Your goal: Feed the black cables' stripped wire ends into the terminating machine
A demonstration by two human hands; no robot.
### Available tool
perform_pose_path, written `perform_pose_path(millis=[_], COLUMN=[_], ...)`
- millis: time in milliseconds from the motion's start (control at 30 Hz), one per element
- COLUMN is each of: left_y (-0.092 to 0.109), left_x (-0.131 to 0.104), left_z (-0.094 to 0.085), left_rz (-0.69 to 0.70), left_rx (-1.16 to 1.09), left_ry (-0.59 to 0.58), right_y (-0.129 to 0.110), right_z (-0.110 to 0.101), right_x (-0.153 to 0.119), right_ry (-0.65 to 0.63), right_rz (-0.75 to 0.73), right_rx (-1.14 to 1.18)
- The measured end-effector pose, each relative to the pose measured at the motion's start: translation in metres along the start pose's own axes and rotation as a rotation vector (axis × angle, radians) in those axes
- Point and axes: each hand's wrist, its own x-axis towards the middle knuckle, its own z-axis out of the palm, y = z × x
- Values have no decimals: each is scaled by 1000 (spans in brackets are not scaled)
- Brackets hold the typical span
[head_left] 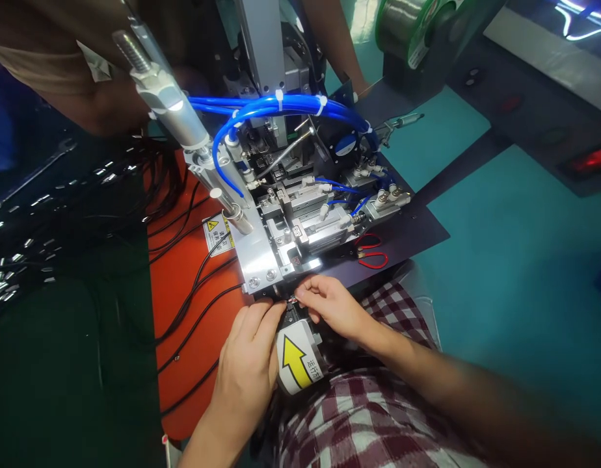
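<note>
My left hand (249,351) bends its fingers against the machine's lower front edge, beside a cylindrical part with a yellow arrow label (294,361). My right hand (330,302) pinches at a small spot just right of the left fingertips, where a tiny light and reddish piece shows. What either hand grips is too small or hidden to name. Above the hands stands the metal machine (261,250), with a silver plate, small cylinders and blue air tubes (300,103).
Red-handled cutters (373,260) lie right of the machine. Black cables cross the orange-red surface (183,383) at left. A solder spool (402,29) stands at the top right. Another person's arm (337,39) reaches down behind the machine.
</note>
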Motion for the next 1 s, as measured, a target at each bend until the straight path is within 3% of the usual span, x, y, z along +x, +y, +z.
perform_pose_path(millis=[133, 267, 533, 1000], left_y=[1, 1, -2, -5], left_x=[2, 2, 0, -1], left_z=[0, 1, 0, 0], left_rz=[3, -1, 21, 39], left_rx=[-2, -17, -38, -19], left_ry=[24, 35, 20, 15], right_y=[-4, -4, 4, 17], right_z=[0, -3, -8, 0], right_x=[5, 4, -4, -8], right_ry=[-63, -72, -81, 30], right_rz=[197, 206, 112, -210], right_rx=[132, 156, 185, -113])
